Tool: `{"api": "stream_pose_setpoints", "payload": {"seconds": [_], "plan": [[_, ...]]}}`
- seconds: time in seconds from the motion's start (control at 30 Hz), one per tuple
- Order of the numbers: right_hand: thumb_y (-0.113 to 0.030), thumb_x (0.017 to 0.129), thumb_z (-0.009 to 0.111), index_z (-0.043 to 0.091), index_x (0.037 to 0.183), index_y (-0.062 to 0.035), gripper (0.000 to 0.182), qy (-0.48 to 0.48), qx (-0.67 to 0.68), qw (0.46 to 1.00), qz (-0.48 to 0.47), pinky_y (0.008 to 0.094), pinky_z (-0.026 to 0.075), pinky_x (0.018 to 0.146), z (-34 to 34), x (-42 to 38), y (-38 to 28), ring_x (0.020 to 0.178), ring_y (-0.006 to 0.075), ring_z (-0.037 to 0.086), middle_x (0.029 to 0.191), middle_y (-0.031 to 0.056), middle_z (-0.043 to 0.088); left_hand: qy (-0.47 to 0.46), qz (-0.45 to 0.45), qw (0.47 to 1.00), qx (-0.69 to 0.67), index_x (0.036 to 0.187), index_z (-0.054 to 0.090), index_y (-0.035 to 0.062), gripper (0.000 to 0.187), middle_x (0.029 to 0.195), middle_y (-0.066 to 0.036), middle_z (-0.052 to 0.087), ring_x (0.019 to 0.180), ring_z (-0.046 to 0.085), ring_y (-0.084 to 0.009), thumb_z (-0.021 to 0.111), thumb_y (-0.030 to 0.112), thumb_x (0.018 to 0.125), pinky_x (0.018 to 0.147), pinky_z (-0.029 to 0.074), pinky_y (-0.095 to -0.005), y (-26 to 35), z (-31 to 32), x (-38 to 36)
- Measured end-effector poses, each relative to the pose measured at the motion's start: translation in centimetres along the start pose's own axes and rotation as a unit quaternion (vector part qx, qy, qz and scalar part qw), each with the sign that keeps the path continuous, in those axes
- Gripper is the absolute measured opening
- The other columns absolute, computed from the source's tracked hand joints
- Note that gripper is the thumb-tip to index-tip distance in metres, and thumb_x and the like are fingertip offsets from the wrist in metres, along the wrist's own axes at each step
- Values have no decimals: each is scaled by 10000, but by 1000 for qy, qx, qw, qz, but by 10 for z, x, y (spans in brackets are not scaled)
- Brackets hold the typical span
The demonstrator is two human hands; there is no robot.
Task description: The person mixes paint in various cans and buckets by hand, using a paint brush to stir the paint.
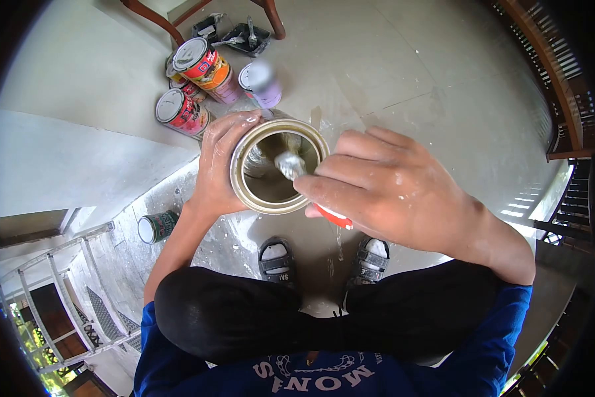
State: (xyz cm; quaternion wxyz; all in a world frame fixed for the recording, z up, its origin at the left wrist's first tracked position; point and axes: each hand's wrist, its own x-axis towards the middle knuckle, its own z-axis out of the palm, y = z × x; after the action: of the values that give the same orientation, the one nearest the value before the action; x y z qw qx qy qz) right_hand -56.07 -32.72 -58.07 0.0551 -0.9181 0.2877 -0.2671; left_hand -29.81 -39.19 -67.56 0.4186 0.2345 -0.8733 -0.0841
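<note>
A metal paint can (240,190) is tilted toward me, its open mouth and pale rim facing up. My left hand (218,162) is wrapped round the can's left side and steadies it. Inside, greyish paint coats the walls, and the bottom is partly in shadow. In the closed fingers of my right hand (383,178) is a red-handled paintbrush (335,216), with its silvery, blurred head (289,165) reaching into the can's mouth. Fingers and knuckles of both hands carry specks of paint.
Several paint cans (208,69) stand beyond my left hand, beside a white-lidded lilac can (260,86). Black trays with brushes (250,38) lie under a wooden chair (274,18). A green can (157,227) lies on its side at left, near a metal ladder (62,301).
</note>
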Motion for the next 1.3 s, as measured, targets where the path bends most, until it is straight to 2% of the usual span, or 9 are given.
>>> {"api": "stream_pose_setpoints", "payload": {"seconds": [0.1, 0.3, 0.4, 0.5, 0.6, 0.7, 0.9, 1.2, 1.3], "plan": [[-197, 743, 808, 702, 1076, -63, 374, -35, 30, 999, 10, 318, 488, 639, -3, -2, -1, 783, 174, 591, 845, 13, 636, -10, -2, 1000, 8, 1389, 462, 44, 995, 1336, -159, 552, 1212, 554, -358, 950, 308, 564, 1019, 447, -469, 0, 0, -1], [-205, 743, 815, 695, 1046, -43, 364, 6, -25, 999, 33, 322, 491, 636, -4, 3, -6, 755, 179, 581, 802, 20, 600, -7, -3, 1000, 17, 1394, 470, 56, 1012, 1335, -146, 551, 1217, 555, -352, 953, 342, 552, 1026, 442, -473, 3, 0, 0], [-173, 704, 726, 605, 797, -78, 179, -24, -17, 999, 24, 297, 486, 667, 10, -2, -8, 792, 153, 558, 743, 7, 546, -7, 0, 1000, 23, 1392, 476, 60, 1008, 1337, -142, 549, 1221, 552, -348, 953, 352, 552, 1028, 441, -479, 2, 0, -1], [-172, 717, 725, 607, 806, -75, 176, 14, -6, 999, 34, 302, 491, 677, 8, -1, -7, 797, 157, 564, 747, 11, 560, -18, 4, 999, 28, 1391, 479, 63, 1007, 1343, -143, 545, 1226, 549, -346, 951, 365, 554, 1029, 441, -483, 2, -2, -2], [-213, 759, 809, 684, 1038, -34, 355, -15, -64, 997, 32, 327, 512, 641, -3, 3, -5, 759, 184, 594, 802, 34, 602, -14, 4, 999, 36, 1389, 480, 63, 999, 1347, -146, 544, 1228, 548, -348, 945, 373, 561, 1030, 442, -487, 1, -1, -5], [-170, 761, 732, 619, 831, -75, 164, 9, -34, 999, 36, 314, 508, 697, 12, 1, -6, 799, 170, 583, 750, 22, 580, -17, 7, 999, 38, 1384, 483, 60, 984, 1347, -148, 546, 1225, 550, -351, 941, 372, 571, 1030, 442, -488, 0, 0, -4], [-192, 819, 746, 628, 869, -68, 178, -12, 71, 995, 75, 337, 526, 697, 6, 2, 2, 805, 201, 603, 766, 37, 614, 3, 14, 999, 31, 1380, 481, 54, 963, 1341, -158, 546, 1222, 557, -356, 941, 346, 586, 1030, 444, -491, -1, 4, -9], [-206, 814, 756, 644, 905, -88, 186, -12, 61, 997, 54, 345, 523, 690, 8, 1, 9, 781, 200, 593, 782, 15, 620, 10, 26, 999, 23, 1362, 492, 45, 942, 1333, -169, 554, 1217, 562, -366, 940, 343, 588, 1026, 448, -498, -1, 6, -8], [-177, 780, 808, 699, 1056, -78, 313, -25, 64, 994, 82, 354, 512, 658, -7, 6, 9, 745, 227, 601, 810, 55, 645, 6, 19, 1000, 18, 1357, 497, 40, 941, 1335, -170, 555, 1216, 561, -368, 938, 347, 584, 1023, 449, -501, -2, 7, -11]]}}
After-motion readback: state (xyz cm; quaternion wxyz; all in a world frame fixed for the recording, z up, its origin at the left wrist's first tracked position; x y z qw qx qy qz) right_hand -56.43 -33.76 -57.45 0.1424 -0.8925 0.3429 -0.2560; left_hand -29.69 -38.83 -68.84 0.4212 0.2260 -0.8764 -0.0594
